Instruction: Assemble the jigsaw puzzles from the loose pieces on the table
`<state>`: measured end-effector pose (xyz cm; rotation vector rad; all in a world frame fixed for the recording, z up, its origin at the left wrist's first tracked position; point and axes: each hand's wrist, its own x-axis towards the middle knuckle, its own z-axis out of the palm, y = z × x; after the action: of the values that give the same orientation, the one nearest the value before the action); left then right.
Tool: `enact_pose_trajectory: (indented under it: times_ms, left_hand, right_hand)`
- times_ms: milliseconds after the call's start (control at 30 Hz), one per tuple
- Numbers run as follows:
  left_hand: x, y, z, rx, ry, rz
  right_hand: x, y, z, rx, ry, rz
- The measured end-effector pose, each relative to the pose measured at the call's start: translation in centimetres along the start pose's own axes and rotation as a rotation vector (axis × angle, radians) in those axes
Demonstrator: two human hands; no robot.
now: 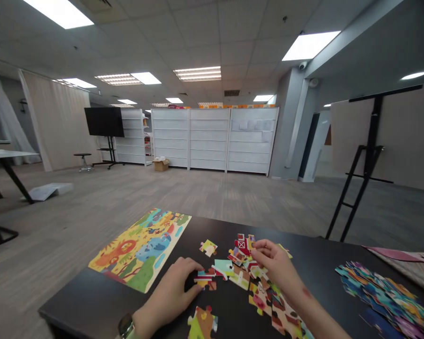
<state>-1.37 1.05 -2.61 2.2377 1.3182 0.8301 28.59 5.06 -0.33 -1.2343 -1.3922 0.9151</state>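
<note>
My left hand rests low over the black table, thumb and index finger curled at the left edge of a red, white and orange jigsaw piece. My right hand reaches over a pile of farm-coloured pieces. Its thumb and fingertips pinch the right edge of a jigsaw piece with a red barn. Between the hands are a pale green piece and a brown and yellow one. A yellow piece sits apart beyond my left hand, and a green and brown piece lies nearest me.
A finished-looking animal picture sheet covers the table's left side. Many blue and teal pieces are heaped at the right, near a pinkish patterned item. Beyond the black table stand white shelves and a black stand.
</note>
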Motion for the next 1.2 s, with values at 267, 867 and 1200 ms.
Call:
enact_pose_trajectory:
  times_ms: [267,867,1200]
  left_hand:
    - [1.2,0.9,1.5,-0.338,0.049,-0.035]
    - [3.1,0.6,3.4,-0.888,0.207,-0.191]
    - [2.0,0.4,2.9,-0.874,0.106,-0.208]
  right_hand:
    - [-0.2,0.2,1.2,0.148,-0.090,0.024]
    - [4.9,1.1,1.7,-0.720,-0.062,-0.125]
    - [0.5,0.5,4.9,0.043,-0.182,0.008]
